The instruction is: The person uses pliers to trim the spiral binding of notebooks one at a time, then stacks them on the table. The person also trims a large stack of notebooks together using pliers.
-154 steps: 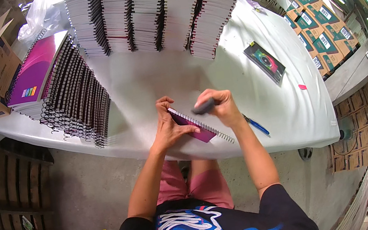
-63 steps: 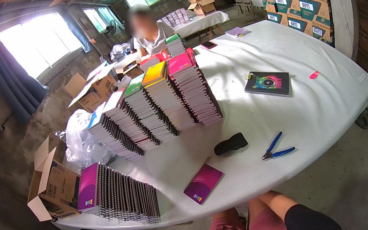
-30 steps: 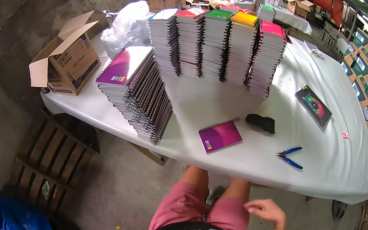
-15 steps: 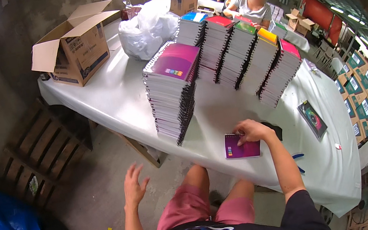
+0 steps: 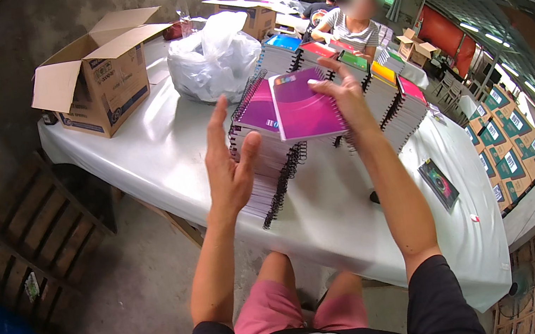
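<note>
My right hand (image 5: 350, 99) is closed on the edge of a purple spiral notebook (image 5: 306, 109), thumb on its cover, and holds it up over the tall stack of purple spiral notebooks (image 5: 263, 181). The held notebook hides part of the top of that stack. My left hand (image 5: 227, 163) is raised at the left side of the stack, fingers stretched and thumb apart, holding nothing. I cannot tell whether it touches the stack.
More notebook stacks with blue, red, green and yellow covers (image 5: 383, 72) stand behind. An open cardboard box (image 5: 102, 89) and a white plastic bag (image 5: 213, 58) sit at the far left. A dark notebook (image 5: 439, 184) lies at right. A co-worker (image 5: 350, 27) sits beyond the table (image 5: 128, 148).
My right hand has lifted the purple notebook off the table, up and left to the stack; it is now turned round. My left hand has risen from beside the table to the stack.
</note>
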The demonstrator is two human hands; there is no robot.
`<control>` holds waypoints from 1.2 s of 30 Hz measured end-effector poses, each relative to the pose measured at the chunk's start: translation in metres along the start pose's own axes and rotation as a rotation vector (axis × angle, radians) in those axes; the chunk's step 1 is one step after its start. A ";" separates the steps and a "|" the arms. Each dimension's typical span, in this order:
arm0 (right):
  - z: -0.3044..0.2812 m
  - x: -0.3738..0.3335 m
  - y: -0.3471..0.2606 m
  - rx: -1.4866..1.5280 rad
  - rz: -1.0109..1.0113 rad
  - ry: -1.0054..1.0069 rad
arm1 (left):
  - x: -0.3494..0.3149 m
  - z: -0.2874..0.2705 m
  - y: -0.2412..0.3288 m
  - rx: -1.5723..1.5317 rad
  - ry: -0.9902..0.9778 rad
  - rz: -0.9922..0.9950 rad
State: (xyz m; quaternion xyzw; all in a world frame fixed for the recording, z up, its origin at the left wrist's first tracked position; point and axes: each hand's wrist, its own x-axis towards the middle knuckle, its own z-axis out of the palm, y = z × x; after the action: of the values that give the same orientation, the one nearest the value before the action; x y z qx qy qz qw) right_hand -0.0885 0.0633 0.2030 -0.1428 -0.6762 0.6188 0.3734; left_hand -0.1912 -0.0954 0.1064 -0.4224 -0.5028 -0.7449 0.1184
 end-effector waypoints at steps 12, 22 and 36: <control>0.010 0.019 0.037 -0.821 -0.184 0.066 | -0.002 0.016 -0.002 -0.070 0.066 0.036; 0.002 0.056 0.083 0.157 -0.110 -0.142 | 0.016 0.033 0.004 0.066 0.197 -0.012; 0.030 0.041 0.080 0.132 -0.196 0.003 | 0.016 0.041 -0.004 0.015 0.265 -0.072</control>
State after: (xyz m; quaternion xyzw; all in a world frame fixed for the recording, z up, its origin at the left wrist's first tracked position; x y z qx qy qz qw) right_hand -0.1580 0.0837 0.1419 -0.0521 -0.6442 0.6222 0.4417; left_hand -0.1826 -0.0541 0.1215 -0.3010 -0.5033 -0.7940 0.1601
